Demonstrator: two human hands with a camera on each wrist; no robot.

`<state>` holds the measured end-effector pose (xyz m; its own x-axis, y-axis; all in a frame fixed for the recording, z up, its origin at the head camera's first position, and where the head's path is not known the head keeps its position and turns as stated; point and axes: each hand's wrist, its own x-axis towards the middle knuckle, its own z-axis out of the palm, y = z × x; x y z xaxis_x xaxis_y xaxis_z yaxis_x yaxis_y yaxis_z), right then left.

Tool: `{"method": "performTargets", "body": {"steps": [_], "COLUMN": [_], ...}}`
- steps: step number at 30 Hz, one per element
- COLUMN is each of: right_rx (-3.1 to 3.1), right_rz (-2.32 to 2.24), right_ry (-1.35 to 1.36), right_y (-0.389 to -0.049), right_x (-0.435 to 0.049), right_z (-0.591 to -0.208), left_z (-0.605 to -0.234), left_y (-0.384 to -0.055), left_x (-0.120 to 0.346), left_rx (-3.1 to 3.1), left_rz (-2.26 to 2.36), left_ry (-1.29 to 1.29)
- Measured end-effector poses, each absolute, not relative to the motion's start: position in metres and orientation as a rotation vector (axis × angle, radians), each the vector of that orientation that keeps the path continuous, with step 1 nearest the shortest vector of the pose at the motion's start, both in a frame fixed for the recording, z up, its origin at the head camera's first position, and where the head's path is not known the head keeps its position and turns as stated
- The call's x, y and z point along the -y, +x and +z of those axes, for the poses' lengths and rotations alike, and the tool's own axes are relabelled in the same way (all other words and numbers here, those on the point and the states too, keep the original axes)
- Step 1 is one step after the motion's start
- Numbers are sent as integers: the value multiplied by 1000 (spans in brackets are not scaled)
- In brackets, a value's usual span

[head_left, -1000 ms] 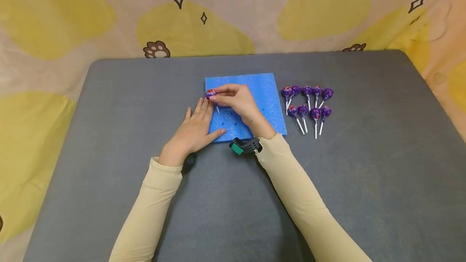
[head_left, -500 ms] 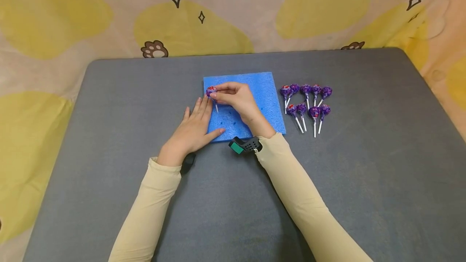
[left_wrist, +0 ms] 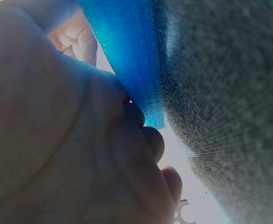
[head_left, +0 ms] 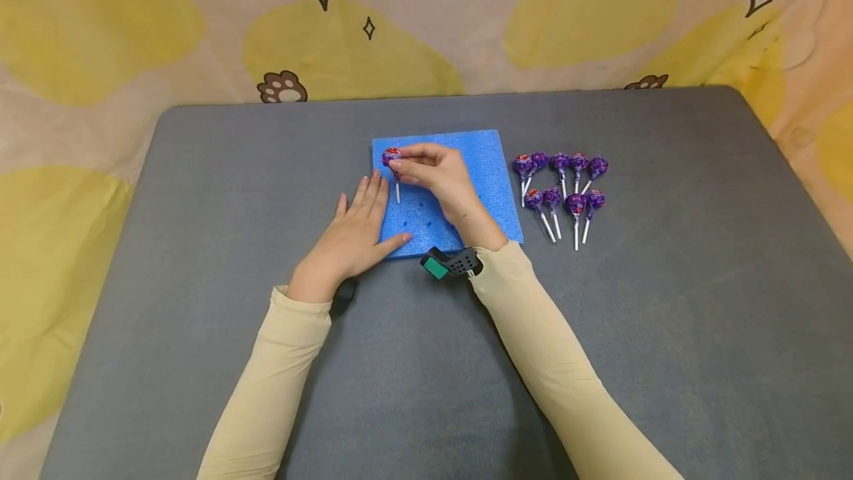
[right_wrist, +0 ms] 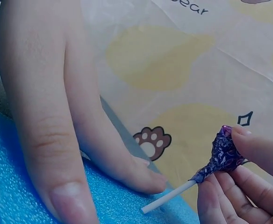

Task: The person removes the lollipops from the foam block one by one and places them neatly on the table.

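In the head view my right hand [head_left: 440, 176] pinches a lollipop [head_left: 392, 158] by its purple wrapped head, over the left part of a blue foam block [head_left: 476, 176]. The white stick [right_wrist: 169, 197] points down and its whole length shows in the right wrist view, its tip close over the foam. My left hand [head_left: 353, 235] lies flat with straight fingers on the block's left edge, the thumb along the front edge. Several small dark holes [head_left: 417, 225] dot the foam's front part. From the left wrist, the block's blue side [left_wrist: 132, 56] shows beside the palm.
Several purple lollipops [head_left: 576, 204] lie in two loose rows on the grey table [head_left: 666, 302], right of the block. A patterned yellow and cream cloth [head_left: 426, 43] hangs behind the table. A dark band with a green patch [head_left: 436, 267] sits at my right wrist.
My right hand has lifted the lollipop slightly away from the left fingertips and a little to the right; more of its stick now shows. The left hand stays on the block.
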<state>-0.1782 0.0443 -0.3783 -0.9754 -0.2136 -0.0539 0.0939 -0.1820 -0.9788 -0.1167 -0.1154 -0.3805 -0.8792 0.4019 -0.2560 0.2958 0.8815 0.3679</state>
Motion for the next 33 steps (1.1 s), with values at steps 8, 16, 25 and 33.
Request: {"method": "performTargets", "body": {"steps": [8, 16, 25, 33], "right_rx": [-1873, -1818, -1774, -1727], "right_rz": [-2277, -2323, -2336, -2348], "right_ry": [-153, -117, -86, -88], "right_y": [-177, -176, -172, -164], "right_x": [-47, -53, -62, -73], "right_z": [-372, -369, -365, -360], "left_z": [-380, -381, -382, -382], "left_y": [-117, -117, -118, -118], "left_x": [115, 115, 115, 114], "left_rx": [-2730, -2728, -2736, -2733], "left_rz": [455, 458, 461, 456], "left_ry": [518, 516, 510, 503]}}
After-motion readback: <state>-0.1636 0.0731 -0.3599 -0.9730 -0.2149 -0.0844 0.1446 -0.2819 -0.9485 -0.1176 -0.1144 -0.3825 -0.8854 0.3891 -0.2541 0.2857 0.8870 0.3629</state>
